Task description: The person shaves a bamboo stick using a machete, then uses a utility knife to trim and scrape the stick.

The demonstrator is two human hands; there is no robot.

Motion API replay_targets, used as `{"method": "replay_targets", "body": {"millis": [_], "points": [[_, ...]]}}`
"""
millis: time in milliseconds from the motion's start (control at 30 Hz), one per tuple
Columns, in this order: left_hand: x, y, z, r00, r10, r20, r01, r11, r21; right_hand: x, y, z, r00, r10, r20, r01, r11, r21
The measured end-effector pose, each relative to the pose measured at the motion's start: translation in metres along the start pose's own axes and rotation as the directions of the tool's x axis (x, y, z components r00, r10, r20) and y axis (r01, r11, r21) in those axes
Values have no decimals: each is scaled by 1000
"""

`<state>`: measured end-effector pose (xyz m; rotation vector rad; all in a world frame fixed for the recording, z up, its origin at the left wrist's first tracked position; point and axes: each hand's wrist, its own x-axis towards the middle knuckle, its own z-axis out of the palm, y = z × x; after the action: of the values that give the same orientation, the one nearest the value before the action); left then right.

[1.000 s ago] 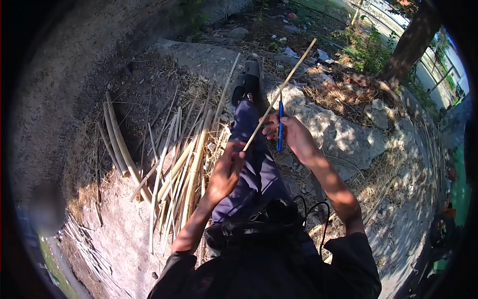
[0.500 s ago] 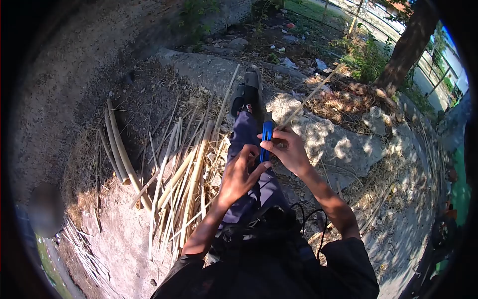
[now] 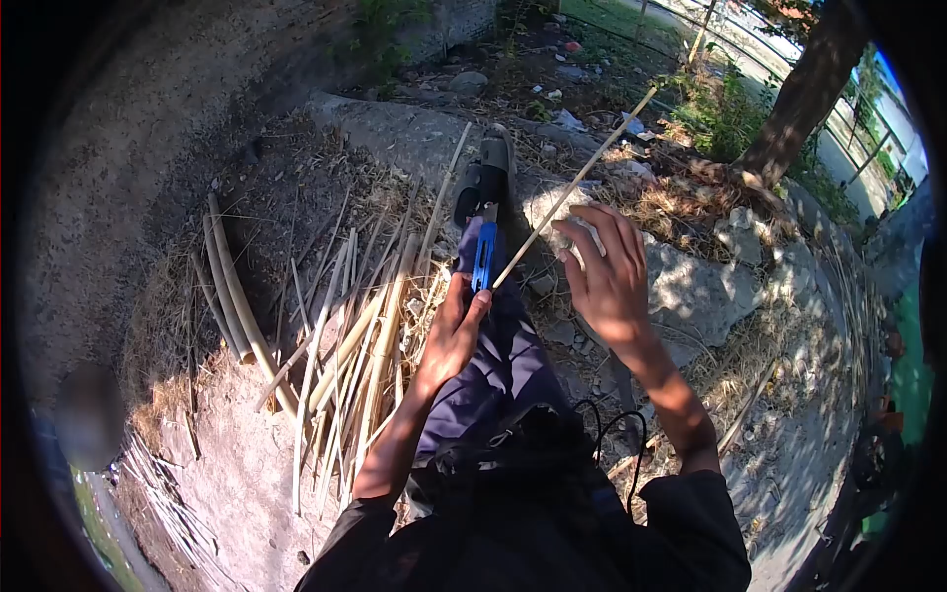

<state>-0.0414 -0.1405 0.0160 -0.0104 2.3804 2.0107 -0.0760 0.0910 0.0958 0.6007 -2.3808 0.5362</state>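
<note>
Near the centre of the frame, the left hand (image 3: 452, 343) is closed around a blue knife (image 3: 484, 255), its blade end pointing up toward a dark shoe (image 3: 494, 161). I cannot make out whether the handle carries any lettering; its lower end is hidden by the fingers. A thin pale stick (image 3: 594, 163) slants from beside the left thumb toward the upper right; how its lower end is held, I cannot tell. Right of centre, the right hand (image 3: 614, 278) has its fingers apart, close beside the stick (from here, any contact is unclear to me). Cut canes (image 3: 390, 340) lie heaped left of centre. At lower left, a grey blur (image 3: 89, 414) is unrecognisable; green material (image 3: 912, 360) at the right edge is cut off.
</note>
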Motion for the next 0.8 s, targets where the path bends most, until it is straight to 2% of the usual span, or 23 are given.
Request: {"method": "replay_targets", "body": {"millis": [33,67,100,200,233,300,333,367,433,467,500,533,567,600,633,667,700,767,800], "points": [[0,-3,-1,1000,21,8,-21,998,62,3,1,-1,984,-171,-47,161,971,-176],[-2,-4,-2,999,41,19,-43,991,124,1,5,6,986,-164,20,165,981,-104],[-3,-3,-3,999,42,21,-44,991,125,-1,9,10,987,-162,19,163,981,-105],[-4,-5,-7,995,84,59,-94,974,204,-2,31,17,949,-274,154,285,957,-60],[-2,-11,-8,992,126,-25,-118,969,216,-6,37,17,948,-278,156,290,955,-58],[-4,3,-13,969,182,-167,-122,941,316,-14,45,14,905,-65,421,58,998,30],[-4,7,-17,956,200,-217,-128,944,306,-19,51,16,952,-94,292,91,996,24],[-4,10,-21,940,218,-262,-137,945,296,-24,55,16,951,-95,294,92,996,23],[-4,20,-29,925,268,-268,-211,952,224,-33,65,17,984,86,158,-84,996,-21],[-1,13,-28,931,264,-253,-257,965,61,-40,76,24,995,86,56,-90,993,76],[1,9,-26,935,262,-238,-293,951,-104,-40,74,20,995,85,56,-89,993,72],[-2,6,-24,965,219,-142,-246,944,-217,-43,70,15,941,246,234,-294,934,202],[-2,1,-19,978,206,-26,-203,917,-343,-46,64,9,830,364,422,-503,815,287],[-4,-3,-15,967,243,78,-188,885,-425,-45,52,7,830,325,453,-527,724,445],[-7,-7,-9,942,285,178,-162,849,-503,-46,43,8,828,329,454,-530,722,444],[-12,-11,-2,934,283,217,-123,827,-548,-47,36,9,836,300,459,-532,646,548],[-15,-12,2,909,335,248,-191,863,-467,-47,31,10,845,270,461,-528,557,641],[-23,-12,9,905,319,281,-166,874,-457,-44,20,3,828,246,503,-544,567,618],[-26,-10,12,905,317,282,-166,876,-453,-42,10,-3,807,227,545,-572,527,628]]}}
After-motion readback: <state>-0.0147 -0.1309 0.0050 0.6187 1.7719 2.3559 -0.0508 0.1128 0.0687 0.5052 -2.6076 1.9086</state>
